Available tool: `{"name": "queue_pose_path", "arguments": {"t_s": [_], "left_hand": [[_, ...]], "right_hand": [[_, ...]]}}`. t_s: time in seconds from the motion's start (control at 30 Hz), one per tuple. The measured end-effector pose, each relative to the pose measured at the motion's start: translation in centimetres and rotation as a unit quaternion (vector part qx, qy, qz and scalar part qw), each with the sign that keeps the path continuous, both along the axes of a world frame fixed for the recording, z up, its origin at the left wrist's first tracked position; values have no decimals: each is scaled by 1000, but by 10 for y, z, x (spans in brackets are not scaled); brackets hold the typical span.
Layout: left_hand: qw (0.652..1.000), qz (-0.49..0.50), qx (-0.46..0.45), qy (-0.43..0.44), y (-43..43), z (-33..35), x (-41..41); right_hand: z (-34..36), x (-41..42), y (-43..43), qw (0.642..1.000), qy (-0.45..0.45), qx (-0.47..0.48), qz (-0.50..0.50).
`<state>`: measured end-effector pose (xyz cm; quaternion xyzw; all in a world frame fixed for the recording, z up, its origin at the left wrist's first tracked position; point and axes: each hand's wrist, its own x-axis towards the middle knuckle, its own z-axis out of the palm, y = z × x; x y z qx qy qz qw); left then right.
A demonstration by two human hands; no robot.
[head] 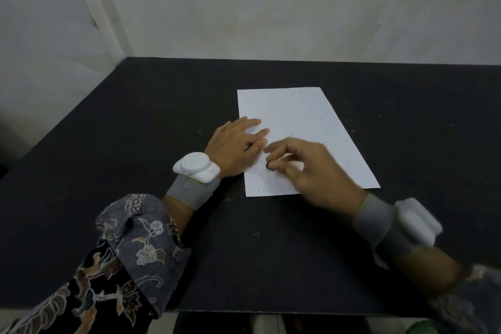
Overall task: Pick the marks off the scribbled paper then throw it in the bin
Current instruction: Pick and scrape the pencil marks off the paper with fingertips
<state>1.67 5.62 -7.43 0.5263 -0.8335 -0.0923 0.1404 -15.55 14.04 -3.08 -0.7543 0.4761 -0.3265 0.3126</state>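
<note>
The paper [303, 141] is lying flat on the black table [135, 144], its long axis running away from the person. The left hand [233, 146] is pressing flat, fingers straight, on the paper's left edge. The right hand [311, 168], over the paper's near half, is pinching a small dark object [269, 166] with curled fingers; the object's identity is unclear. No bin is visible.

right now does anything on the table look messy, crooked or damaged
The paper lies flat but skewed to the table edge, with small dark specks scattered on it and on the tabletop nearby. No tears or creases show. The left hand rests on its edge.
</note>
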Motion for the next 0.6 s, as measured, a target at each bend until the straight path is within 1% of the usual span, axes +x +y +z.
{"name": "queue_pose_path", "arguments": {"t_s": [0.07, 0.1, 0.13, 0.17, 0.2, 0.23, 0.27, 0.33, 0.37, 0.4, 0.5, 0.57, 0.6], "left_hand": [[1000, 4, 2, 1, 0, 0, 1], [1000, 6, 0, 1, 0, 0, 2], [1000, 4, 0, 1, 1, 0, 2], [1000, 2, 0, 5, 0, 0, 0], [1000, 2, 2, 5, 0, 0, 0], [1000, 3, 6, 2, 0, -1, 0], [1000, 3, 7, -1, 0, -1, -1], [1000, 2, 6, -10, 1, -1, -1], [1000, 1, 7, -14, 1, 0, 0], [1000, 0, 8, -17, 2, 1, 0], [999, -4, 23, -31, 2, 3, -1], [999, -3, 32, -43, 3, 5, -1], [998, -4, 33, -49, 4, 6, -1]], "right_hand": [[-13, 8, 23, 996, 67, 8, 63], [-18, 12, 33, 991, 89, 12, 98], [-22, 13, 38, 988, 91, 18, 120], [-19, 11, 40, 990, 65, 32, 119], [-14, 9, 36, 994, 9, 53, 98], [-11, 4, 29, 995, -49, 58, 60], [-9, -2, 19, 996, -78, 34, 12], [-4, -12, 2, 997, -43, -27, -62], [-3, -15, -2, 997, -13, -36, -69], [-3, -16, -4, 998, 14, -34, -53], [-3, -5, -3, 992, 111, -33, 44], [-3, 5, -6, 985, 148, -41, 82], [-2, 7, -10, 984, 155, -45, 81]]}}
